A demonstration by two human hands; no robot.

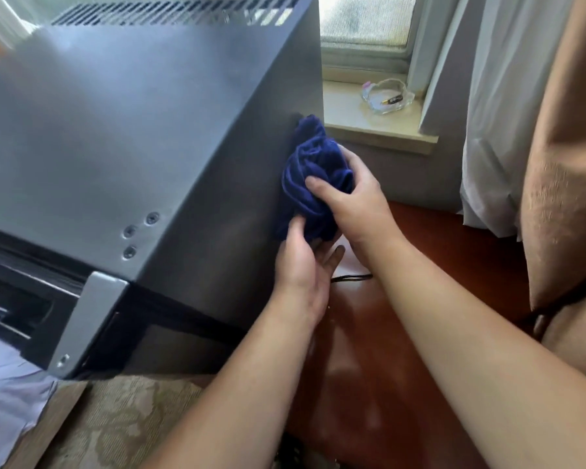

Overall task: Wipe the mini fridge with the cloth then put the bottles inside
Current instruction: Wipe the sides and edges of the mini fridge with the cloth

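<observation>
The grey mini fridge [115, 130] fills the left of the view, seen from above with its top and right side showing. A bunched dark blue cloth [313, 174] is pressed against the fridge's right side near the rear corner. My right hand [349, 201] grips the cloth from the right, thumb across its front. My left hand [301, 269] holds the cloth's lower end with thumb and fingers, palm turned toward the fridge side. No bottles are in view.
A windowsill [379, 130] behind the fridge carries a clear glass ashtray [386, 96]. White curtain [487, 113] and tan curtain [562, 147] hang at right. A black cable [351, 277] lies on the glossy red-brown surface [454, 258]. Patterned fabric [122, 421] lies at bottom left.
</observation>
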